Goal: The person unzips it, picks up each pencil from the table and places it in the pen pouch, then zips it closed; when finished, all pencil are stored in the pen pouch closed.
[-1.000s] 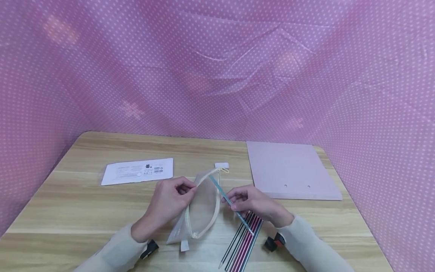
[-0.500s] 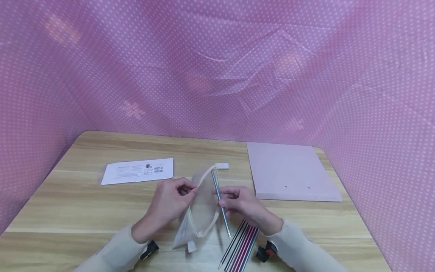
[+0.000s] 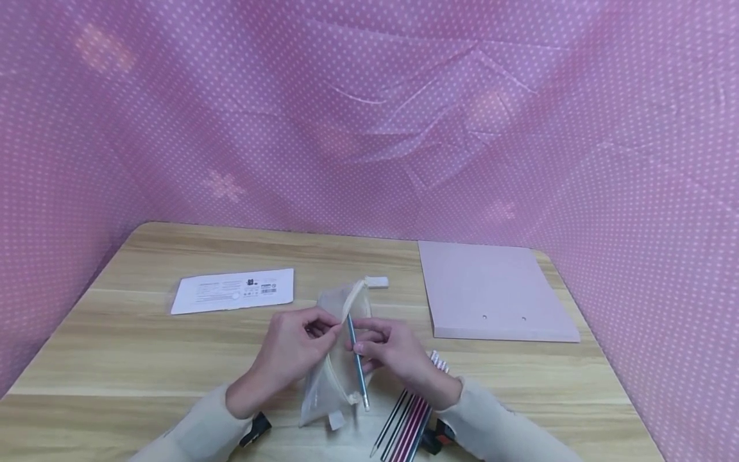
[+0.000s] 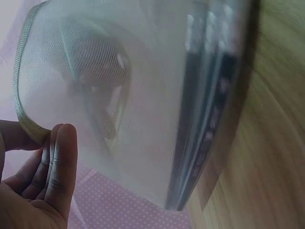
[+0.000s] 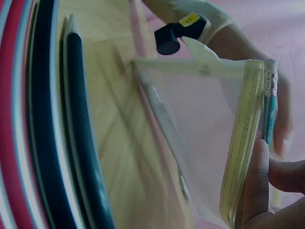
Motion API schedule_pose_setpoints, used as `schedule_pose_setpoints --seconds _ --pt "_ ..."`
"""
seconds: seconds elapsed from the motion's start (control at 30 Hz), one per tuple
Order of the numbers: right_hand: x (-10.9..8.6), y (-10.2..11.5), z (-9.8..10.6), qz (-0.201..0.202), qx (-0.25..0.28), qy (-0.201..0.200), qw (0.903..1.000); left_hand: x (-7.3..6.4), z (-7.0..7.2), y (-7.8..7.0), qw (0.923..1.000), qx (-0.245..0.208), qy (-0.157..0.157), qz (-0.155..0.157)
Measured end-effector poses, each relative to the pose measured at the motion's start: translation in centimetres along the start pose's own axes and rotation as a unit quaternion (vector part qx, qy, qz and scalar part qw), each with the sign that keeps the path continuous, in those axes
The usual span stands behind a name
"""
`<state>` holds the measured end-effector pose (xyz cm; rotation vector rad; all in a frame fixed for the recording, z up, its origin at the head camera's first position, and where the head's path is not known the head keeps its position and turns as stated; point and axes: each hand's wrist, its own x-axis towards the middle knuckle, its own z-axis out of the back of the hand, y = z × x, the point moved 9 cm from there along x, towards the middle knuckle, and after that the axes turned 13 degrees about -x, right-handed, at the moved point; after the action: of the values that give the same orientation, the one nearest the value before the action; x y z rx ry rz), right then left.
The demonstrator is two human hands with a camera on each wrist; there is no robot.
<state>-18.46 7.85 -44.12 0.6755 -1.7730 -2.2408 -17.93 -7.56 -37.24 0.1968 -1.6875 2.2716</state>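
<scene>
A translucent mesh zipper pouch (image 3: 316, 391) stands with its mouth spread, near the table's front. My left hand (image 3: 291, 343) pinches one side of its zipper edge between thumb and fingers. My right hand (image 3: 398, 356) holds a teal pencil (image 3: 357, 367) at the mouth, its eraser end toward me; the far end is hidden inside. In the right wrist view the pencil's white eraser (image 5: 270, 67) sits beside the yellowish zipper (image 5: 243, 143). Through the mesh in the left wrist view, several dark pencils (image 4: 190, 109) lie along the pouch's bottom. Under my right wrist lie several black and magenta pencils (image 3: 407, 423).
A white printed package (image 3: 233, 292) lies at the left of the wooden table (image 3: 144, 359). A pale pink folder (image 3: 496, 292) with two holes is at the back right, and a small white block (image 3: 377, 282) lies behind the pouch. Pink dotted cloth (image 3: 369, 128) surrounds the table.
My right hand has moved left with the teal pencil, whose tip went into the pouch mouth. The pouch's near end shifted slightly right. My left hand keeps its pinch.
</scene>
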Motion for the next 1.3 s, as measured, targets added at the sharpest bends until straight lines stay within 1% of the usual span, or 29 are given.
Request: schedule_pose_setpoints --seconds 0.07,0.13,0.3,0.4,0.63,0.8,0.97,1.1,1.3 --pt "0.1 -0.1 -0.4 0.0 -0.003 0.004 1.0 0.0 0.0 -0.1 1.0 -0.005 0.003 -0.003" --pt "0.3 -0.3 -0.6 -0.001 -0.001 -0.001 1.0 -0.1 -0.1 -0.1 0.9999 -0.01 0.005 -0.001" --pt "0.5 -0.4 -0.3 -0.004 0.011 -0.043 0.999 0.0 0.0 -0.2 1.0 0.001 0.001 -0.004" --pt "0.4 -0.2 -0.3 0.0 0.027 -0.053 0.9982 0.1 0.3 -0.2 0.9999 0.01 -0.005 -0.006" --pt "0.2 0.0 -0.9 0.009 0.062 -0.021 0.9978 0.3 0.7 0.0 0.9996 0.025 -0.012 -0.003" --pt "0.0 0.3 -1.0 0.026 0.077 0.007 0.9967 0.5 0.7 0.2 0.9995 0.029 -0.011 0.001" --pt "-0.3 0.6 -0.6 0.032 0.131 0.03 0.9904 0.6 0.9 0.3 0.9996 0.028 -0.01 0.003" --pt "-0.8 1.0 0.1 0.035 0.167 0.031 0.9849 0.7 1.1 0.5 0.9995 0.026 -0.011 0.009" --pt "-1.4 1.9 1.4 0.058 0.178 0.022 0.9821 0.7 1.3 0.6 0.9994 0.028 -0.016 0.01"
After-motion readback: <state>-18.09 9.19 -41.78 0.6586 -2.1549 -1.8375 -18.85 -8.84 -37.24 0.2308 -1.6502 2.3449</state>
